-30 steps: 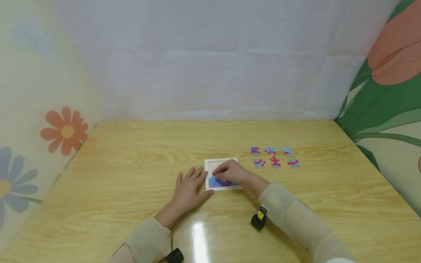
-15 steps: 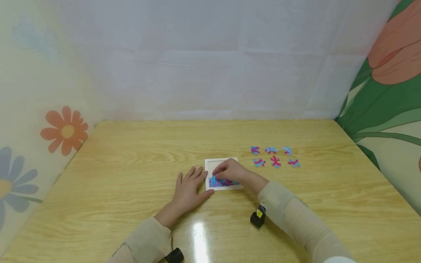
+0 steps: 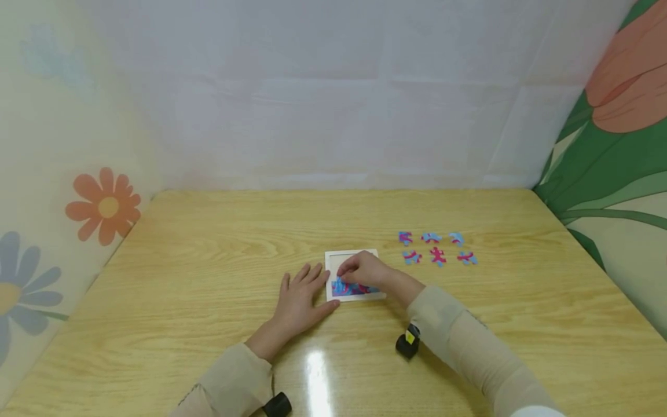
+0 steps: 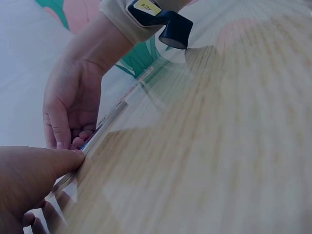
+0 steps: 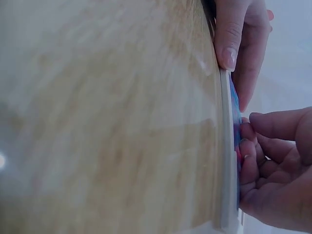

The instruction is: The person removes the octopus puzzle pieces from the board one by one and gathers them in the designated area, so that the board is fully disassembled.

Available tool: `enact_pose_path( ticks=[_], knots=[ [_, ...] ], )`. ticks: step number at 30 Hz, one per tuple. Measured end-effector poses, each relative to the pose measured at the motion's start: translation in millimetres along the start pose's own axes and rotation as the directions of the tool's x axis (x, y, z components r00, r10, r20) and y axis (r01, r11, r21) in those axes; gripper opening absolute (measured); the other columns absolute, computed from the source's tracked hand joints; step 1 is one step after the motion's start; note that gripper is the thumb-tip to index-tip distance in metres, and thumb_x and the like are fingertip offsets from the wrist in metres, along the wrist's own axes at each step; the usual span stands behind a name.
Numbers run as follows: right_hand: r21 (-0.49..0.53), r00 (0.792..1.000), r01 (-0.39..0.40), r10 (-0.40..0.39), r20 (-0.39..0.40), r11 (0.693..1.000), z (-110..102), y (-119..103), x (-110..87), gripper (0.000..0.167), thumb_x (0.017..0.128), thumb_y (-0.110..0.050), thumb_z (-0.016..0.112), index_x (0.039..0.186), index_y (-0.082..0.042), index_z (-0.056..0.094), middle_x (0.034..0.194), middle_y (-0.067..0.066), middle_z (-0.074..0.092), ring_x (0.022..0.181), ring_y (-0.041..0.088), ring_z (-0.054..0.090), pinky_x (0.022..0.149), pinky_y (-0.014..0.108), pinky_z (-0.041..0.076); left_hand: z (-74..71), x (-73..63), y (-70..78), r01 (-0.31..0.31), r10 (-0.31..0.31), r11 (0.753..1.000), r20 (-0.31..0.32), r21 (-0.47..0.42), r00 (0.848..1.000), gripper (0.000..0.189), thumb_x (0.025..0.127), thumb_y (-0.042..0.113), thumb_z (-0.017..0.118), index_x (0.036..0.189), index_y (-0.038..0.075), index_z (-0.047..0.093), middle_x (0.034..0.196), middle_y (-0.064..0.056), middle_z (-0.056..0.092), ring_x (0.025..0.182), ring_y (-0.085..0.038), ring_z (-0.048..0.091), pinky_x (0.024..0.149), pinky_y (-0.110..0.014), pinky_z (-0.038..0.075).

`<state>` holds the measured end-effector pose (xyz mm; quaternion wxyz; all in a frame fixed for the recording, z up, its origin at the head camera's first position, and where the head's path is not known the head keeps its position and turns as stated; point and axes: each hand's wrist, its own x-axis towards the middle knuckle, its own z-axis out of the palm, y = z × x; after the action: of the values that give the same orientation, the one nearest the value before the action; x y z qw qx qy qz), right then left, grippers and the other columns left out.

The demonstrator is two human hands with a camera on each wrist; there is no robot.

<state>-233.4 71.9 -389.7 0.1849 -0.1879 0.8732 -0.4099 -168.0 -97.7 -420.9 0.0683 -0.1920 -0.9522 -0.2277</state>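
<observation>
A white puzzle frame (image 3: 329, 292) lies on the table, its near part covered with blue, purple and pink puzzle pieces (image 3: 348, 289). My left hand (image 3: 297, 304) lies spread at the frame's left side, with thumb and fingertips touching the border. In the left wrist view the left thumb (image 4: 53, 162) rests against the frame's edge. Over the frame, my right hand (image 3: 367, 272) has its thumb and index finger together on a light blue puzzle piece (image 3: 339, 278) at the left end of the filled part. The fingers mostly hide this piece. In the right wrist view the right hand's other fingers (image 5: 249, 168) are curled.
Several loose blue and pink puzzle pieces (image 3: 438, 255) lie in two rows to the right of and beyond the frame. The wooden table (image 3: 208, 231) meets a white cloth backdrop (image 3: 312, 116) at its far edge. Flower-printed panels (image 3: 106, 207) stand at the sides.
The right wrist has shifted very slightly, while its fingertips stay at the same spot in the frame. My left hand has not visibly moved.
</observation>
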Motion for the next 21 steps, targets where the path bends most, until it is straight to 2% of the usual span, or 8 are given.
enact_pose_path(
  ticks=[12, 21],
  knots=[
    [-0.057, 0.998, 0.036, -0.033, 0.046, 0.998, -5.0, -2.2, -2.7, 0.009, 0.08, -0.004, 0.058, 0.085, -0.005, 0.066, 0.078, 0.0, 0.062, 0.068, 0.008, 0.049, 0.067, 0.021, 0.04, 0.6, 0.2, -0.6, -0.002, 0.002, 1.0, -0.008, 0.001, 1.0, 0.062, 0.076, 0.045, 0.059, 0.124, 0.007, 0.047, 0.131, -0.013, 0.036, 0.123, -0.033, 0.023, 0.093, -0.058, 0.007],
    [-0.079, 0.997, 0.005, 0.001, 0.076, 0.997, -7.4, -5.0, -2.4, 0.012, 0.081, -0.004, 0.056, 0.087, -0.007, 0.066, 0.08, -0.001, 0.06, 0.069, 0.009, 0.048, 0.068, 0.022, 0.039, 0.8, 0.1, -1.3, 0.001, -0.001, 1.0, -0.01, 0.007, 1.0, 0.062, 0.076, 0.047, 0.058, 0.124, 0.008, 0.048, 0.132, -0.012, 0.036, 0.123, -0.032, 0.024, 0.093, -0.058, 0.008]
  ],
)
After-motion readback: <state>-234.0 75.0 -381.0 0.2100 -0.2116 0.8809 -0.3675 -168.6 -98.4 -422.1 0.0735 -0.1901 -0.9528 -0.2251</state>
